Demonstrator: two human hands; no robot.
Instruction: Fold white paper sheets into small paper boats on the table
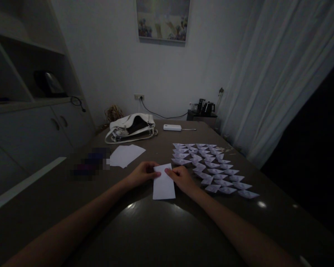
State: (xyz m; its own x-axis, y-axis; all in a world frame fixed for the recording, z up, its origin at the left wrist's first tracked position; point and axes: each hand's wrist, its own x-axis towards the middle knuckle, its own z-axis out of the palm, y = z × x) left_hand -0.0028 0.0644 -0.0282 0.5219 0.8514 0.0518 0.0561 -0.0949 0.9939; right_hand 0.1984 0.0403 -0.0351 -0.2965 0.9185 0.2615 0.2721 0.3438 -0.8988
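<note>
Between my two hands is a white sheet of paper (164,187), a narrow upright rectangle that looks folded. My left hand (143,173) pinches its upper left edge, thumb on top and the other fingers partly hidden behind. At the upper right edge my right hand (182,178) grips it the same way, thumb pressed on the front. Right of my hands stand several folded paper boats (215,171) in slanting rows. Left of them lies a loose pile of white paper sheets (126,155).
A white handbag (132,128) and a white power bank (172,127) with a short cable lie toward the far end of the dark table (128,230). A blurred, pixelated patch (90,163) covers something at the left. A curtain (256,74) hangs at the right.
</note>
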